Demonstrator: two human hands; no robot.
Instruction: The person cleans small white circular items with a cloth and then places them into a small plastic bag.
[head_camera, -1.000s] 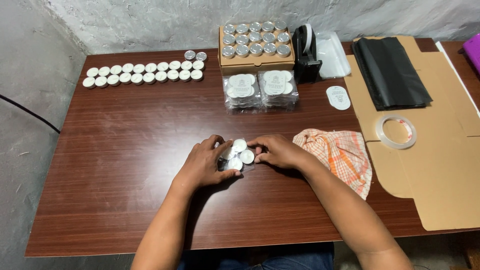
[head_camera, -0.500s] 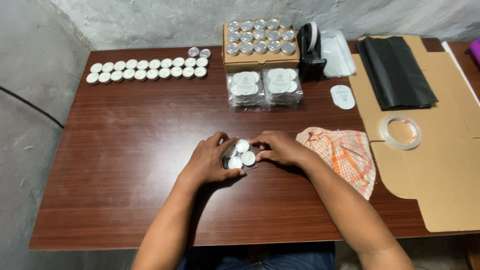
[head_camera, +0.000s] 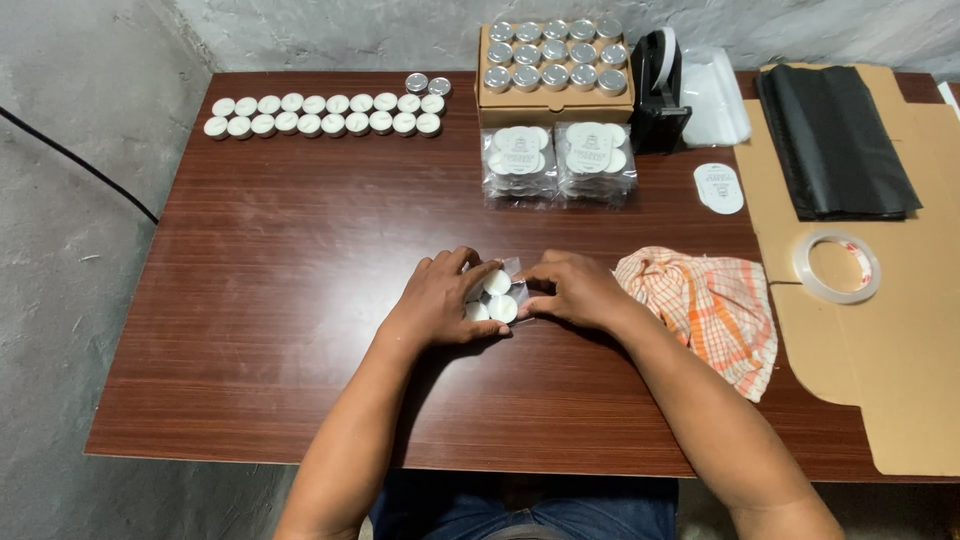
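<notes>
I am looking down at a dark wooden surface (head_camera: 300, 250) where my two hands are meeting near the middle. My left hand (head_camera: 440, 300) is cupping a small clear packet of white tealight candles (head_camera: 495, 297) from its left side, fingers curled over the top edge and pressing on it. My right hand (head_camera: 575, 290) is closing in on the same packet from the right, its grip pinching the plastic at the packet's edge with fingertips pressed together. The packet is lying flat on the surface, between both hands and touching each.

Just beside my right wrist, an orange checked cloth (head_camera: 705, 305) is lying crumpled. Further back, two filled clear packets of tealights (head_camera: 558, 160) are sitting side by side, and behind them a shallow cardboard box (head_camera: 555, 100) is holding rows of metal-cupped tealights. To the far left, two rows of loose white tealights (head_camera: 325, 113) are lining up near the back edge. A black tape dispenser (head_camera: 660, 95) is standing next to the box, with a clear plastic bag stack (head_camera: 715, 95) beside it. On the right, a flat sheet of cardboard (head_camera: 900, 330) is carrying a roll of clear tape (head_camera: 836, 267) and a folded black plastic sheet (head_camera: 835, 140). A few white oval labels (head_camera: 719, 187) are lying near the cardboard's edge.
</notes>
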